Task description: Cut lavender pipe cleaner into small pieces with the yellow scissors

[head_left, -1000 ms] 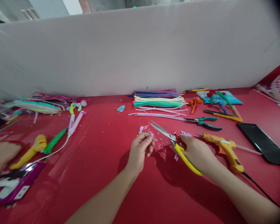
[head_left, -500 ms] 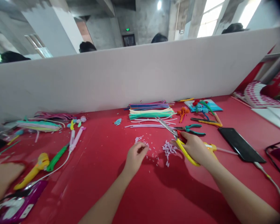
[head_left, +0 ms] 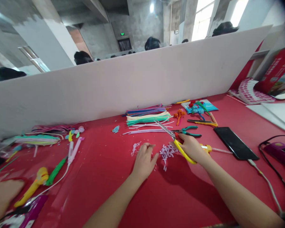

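My right hand (head_left: 191,146) grips yellow-handled scissors (head_left: 184,152), their metal blades pointing away and to the left, slightly parted at the tips. My left hand (head_left: 144,158) is low over the red table, thumb and fingers apart, and I see nothing held in it. Between my hands lies a pile of short lilac cut pieces (head_left: 167,152). Left of my left hand's fingers is a smaller scatter of fine lilac bits (head_left: 135,147). Long lilac pipe cleaners (head_left: 146,130) lie beyond, below a bundle of green and cream pipe cleaners (head_left: 148,118).
Teal-handled pliers (head_left: 191,131), a black phone (head_left: 235,144) with its cable, and a yellow glue gun (head_left: 206,148) partly behind my right hand lie to the right. Another person's arm (head_left: 4,196), a yellow tool (head_left: 34,185) and more pipe cleaners (head_left: 38,139) are at left. A white partition (head_left: 109,85) stands behind.
My left hand has gone from a pinch to spread fingers and moved right, closer to the lilac pile. My right hand keeps the scissors. The camera view has shifted a little.
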Demonstrator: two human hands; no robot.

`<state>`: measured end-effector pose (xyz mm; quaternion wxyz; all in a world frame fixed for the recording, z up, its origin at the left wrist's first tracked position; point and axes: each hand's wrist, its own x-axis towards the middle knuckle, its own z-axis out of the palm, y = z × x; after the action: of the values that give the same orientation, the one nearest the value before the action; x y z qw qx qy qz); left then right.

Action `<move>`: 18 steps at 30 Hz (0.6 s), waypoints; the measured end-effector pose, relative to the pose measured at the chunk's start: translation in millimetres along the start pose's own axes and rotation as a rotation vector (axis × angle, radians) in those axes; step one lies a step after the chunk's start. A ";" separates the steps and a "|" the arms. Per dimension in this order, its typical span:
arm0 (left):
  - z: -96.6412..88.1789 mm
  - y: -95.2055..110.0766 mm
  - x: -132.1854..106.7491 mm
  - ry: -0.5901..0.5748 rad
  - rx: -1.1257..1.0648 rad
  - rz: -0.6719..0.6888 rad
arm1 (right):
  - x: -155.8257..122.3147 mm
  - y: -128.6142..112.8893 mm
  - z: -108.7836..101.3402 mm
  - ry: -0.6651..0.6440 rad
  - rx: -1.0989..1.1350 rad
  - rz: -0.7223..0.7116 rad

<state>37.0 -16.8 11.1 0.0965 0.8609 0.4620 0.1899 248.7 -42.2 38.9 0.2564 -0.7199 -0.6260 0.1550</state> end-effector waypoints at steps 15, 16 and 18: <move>36.1 -52.7 50.7 0.191 0.428 -0.014 | 4.2 6.5 7.0 -0.074 0.005 0.049; 32.0 -61.3 55.0 0.208 0.443 -0.040 | 4.5 6.3 6.3 -0.078 0.003 0.057; 20.1 -80.3 60.1 0.242 0.465 -0.110 | 4.9 5.8 5.1 -0.084 0.008 0.060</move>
<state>14.5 77.9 -20.3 -0.1496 0.8046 0.5475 0.1747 251.5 -37.0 31.9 0.2279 -0.7302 -0.6138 0.1952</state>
